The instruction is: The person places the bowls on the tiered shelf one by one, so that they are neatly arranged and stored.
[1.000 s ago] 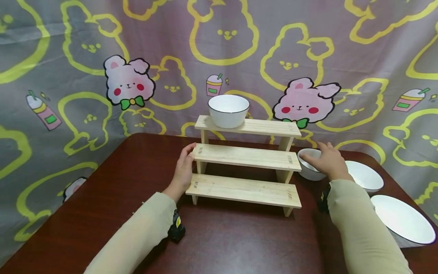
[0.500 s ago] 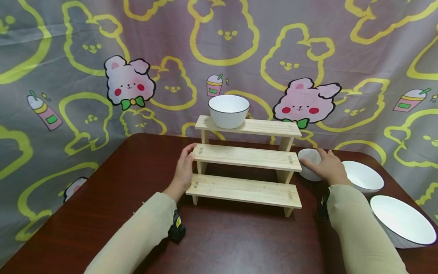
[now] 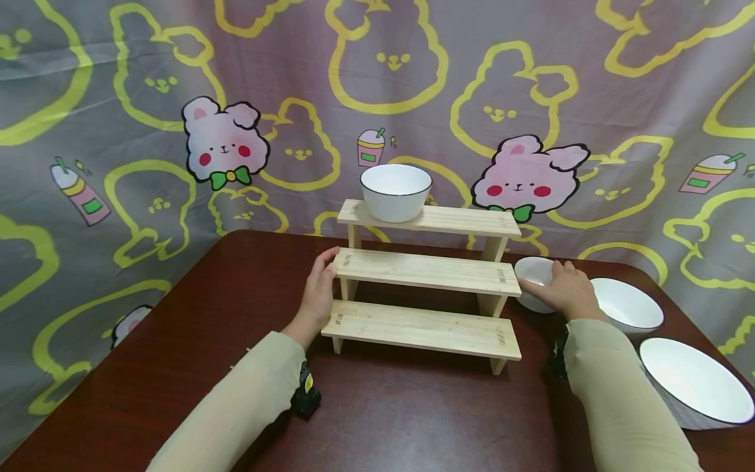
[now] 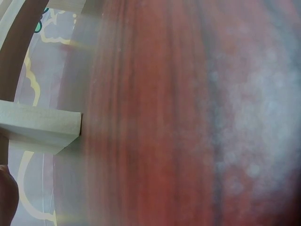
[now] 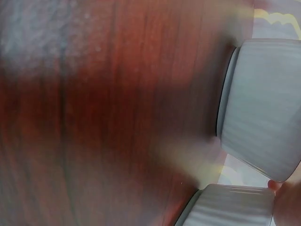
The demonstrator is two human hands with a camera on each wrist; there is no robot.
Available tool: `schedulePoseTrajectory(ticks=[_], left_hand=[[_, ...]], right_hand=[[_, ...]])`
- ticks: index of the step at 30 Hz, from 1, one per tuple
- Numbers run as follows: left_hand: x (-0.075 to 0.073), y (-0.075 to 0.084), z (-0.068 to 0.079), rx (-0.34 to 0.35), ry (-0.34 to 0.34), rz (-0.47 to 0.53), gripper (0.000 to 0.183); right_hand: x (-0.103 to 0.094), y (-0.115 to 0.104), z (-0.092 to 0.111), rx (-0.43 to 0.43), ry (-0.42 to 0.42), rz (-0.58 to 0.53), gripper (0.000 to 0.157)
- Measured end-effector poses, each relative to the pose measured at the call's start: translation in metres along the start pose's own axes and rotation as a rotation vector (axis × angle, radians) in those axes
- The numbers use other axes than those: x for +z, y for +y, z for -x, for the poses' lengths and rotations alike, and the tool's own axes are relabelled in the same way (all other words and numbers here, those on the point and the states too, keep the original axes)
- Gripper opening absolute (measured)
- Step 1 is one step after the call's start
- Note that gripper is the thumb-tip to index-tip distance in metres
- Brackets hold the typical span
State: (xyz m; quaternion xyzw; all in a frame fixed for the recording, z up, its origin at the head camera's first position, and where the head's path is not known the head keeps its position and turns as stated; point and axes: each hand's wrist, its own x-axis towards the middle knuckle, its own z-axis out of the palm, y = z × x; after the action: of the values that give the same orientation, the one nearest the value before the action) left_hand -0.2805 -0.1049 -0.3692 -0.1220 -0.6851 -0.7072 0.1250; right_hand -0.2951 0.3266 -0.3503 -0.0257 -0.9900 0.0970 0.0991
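Observation:
A three-tier wooden display stand stands on the dark table. My left hand grips the left end of its middle tier; in the left wrist view, a fingertip shows by a pale wooden part of the stand. Right of the stand sits a small white bowl. My right hand pinches its right rim, thumb over the inside; a finger shows outside the wall of this bowl in the right wrist view. Another white bowl sits upright on the top tier, toward its left.
Right of my right hand stands a larger dark-rimmed white bowl. Nearer the table's right edge is the largest white bowl, partly behind my sleeve. A patterned curtain hangs behind the table.
My right hand has lowered onto the small bowl, its spread fingers closing on the rim. The left hand keeps its hold on the stand, and the other bowls stay put.

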Motion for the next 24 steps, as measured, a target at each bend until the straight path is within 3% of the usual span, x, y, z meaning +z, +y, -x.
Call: schedulePoseTrajectory(ticks=[14,24], left_hand=[[0.0001,0.0000,-0.0004,0.004,0.008,-0.004,0.042],[0.0001,0.0014,0.0011,-0.001,0.009,-0.023,0.043]], right_hand=[[-0.0074,-0.0026,-0.0055,-0.028,-0.005,0.085,0.085],[-0.0084,-0.0051,-0.0052,0.004,-0.015,0.046,0.087]])
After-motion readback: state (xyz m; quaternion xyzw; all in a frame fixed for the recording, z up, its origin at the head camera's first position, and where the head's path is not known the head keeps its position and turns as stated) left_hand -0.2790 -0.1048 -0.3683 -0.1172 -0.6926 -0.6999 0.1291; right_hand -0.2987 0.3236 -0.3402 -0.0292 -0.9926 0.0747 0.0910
